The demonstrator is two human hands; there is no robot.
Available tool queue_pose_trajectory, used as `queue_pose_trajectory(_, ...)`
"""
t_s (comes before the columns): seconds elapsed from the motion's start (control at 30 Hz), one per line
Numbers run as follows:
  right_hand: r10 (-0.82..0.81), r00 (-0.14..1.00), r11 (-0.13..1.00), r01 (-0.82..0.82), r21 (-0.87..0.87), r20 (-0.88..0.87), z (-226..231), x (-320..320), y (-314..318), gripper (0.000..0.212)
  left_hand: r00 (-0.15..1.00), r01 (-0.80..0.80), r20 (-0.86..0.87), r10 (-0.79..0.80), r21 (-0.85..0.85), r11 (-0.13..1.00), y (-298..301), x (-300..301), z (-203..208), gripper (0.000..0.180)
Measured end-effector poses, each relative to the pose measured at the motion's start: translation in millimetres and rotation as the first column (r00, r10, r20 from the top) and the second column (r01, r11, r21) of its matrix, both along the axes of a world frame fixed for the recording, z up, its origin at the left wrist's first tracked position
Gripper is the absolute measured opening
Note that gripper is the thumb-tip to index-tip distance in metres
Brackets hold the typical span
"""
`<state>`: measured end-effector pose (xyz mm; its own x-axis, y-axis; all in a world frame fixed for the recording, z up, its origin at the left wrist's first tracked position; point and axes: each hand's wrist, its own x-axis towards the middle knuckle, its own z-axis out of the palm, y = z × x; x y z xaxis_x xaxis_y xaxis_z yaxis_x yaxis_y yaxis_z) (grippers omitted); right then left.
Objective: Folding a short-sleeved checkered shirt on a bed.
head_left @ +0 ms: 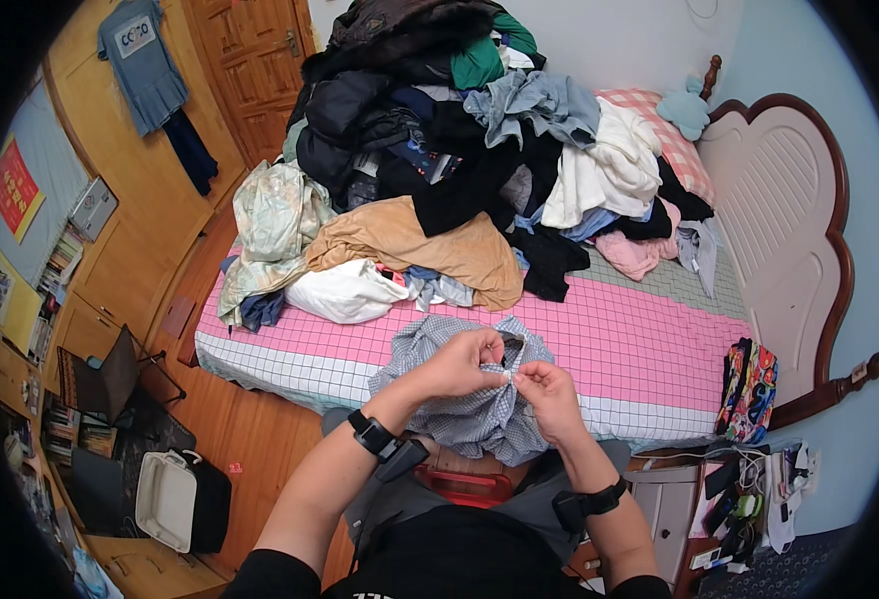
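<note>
A blue-grey and white checked shirt [484, 424] lies bunched up at the bed's near edge and hangs partly over it toward my lap. Both hands are at its collar opening. With curled fingers, my left hand [464, 362] pinches the collar edge. Close beside it, my right hand [551, 397] pinches the same edge between thumb and fingers, and the fingertips almost meet. Whether a button sits between them is too small to tell. Black bands circle both my wrists.
Behind the shirt, a bed [649, 344] with a pink checked sheet bears a large clothes heap [389, 140]. A tan garment [429, 245] and a white one [344, 292] lie nearest. Folded colourful clothes [749, 389] are at the right. An open suitcase [175, 499] stands on the floor.
</note>
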<state>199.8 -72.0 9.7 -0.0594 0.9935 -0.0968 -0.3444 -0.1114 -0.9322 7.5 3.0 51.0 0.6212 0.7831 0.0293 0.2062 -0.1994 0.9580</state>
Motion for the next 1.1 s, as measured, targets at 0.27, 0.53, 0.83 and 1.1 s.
queue_pose_trajectory(0.27, -0.044, 0.985, 0.998, 0.037, 0.048, 0.164, -2, 1, -1, 0.008, 0.997, -0.028, 0.067, 0.033, -0.085, 0.996, -3, 7, -10, 0.031)
queue_pose_trajectory(0.53, -0.049, 0.944, 0.984, -0.011, 0.179, 0.327, 3, 3, -3, 0.008, 0.999, 0.044, 0.003, -0.044, 0.062, 0.997, -5, 10, -11, 0.049)
queue_pose_trajectory(0.83, -0.183, 0.751, 0.913, -0.109, 0.393, 0.634, 18, 13, -6, 0.012, 0.993, 0.084, 0.096, -0.062, -0.244, 0.966, -4, 6, -10, 0.021)
queue_pose_trajectory(1.1, -0.203, 0.737, 0.892, -0.133, 0.432, 0.645, 22, 10, -9, 0.013, 0.974, 0.131, 0.225, -0.035, -0.425, 0.896, 0, 0, -21, 0.021)
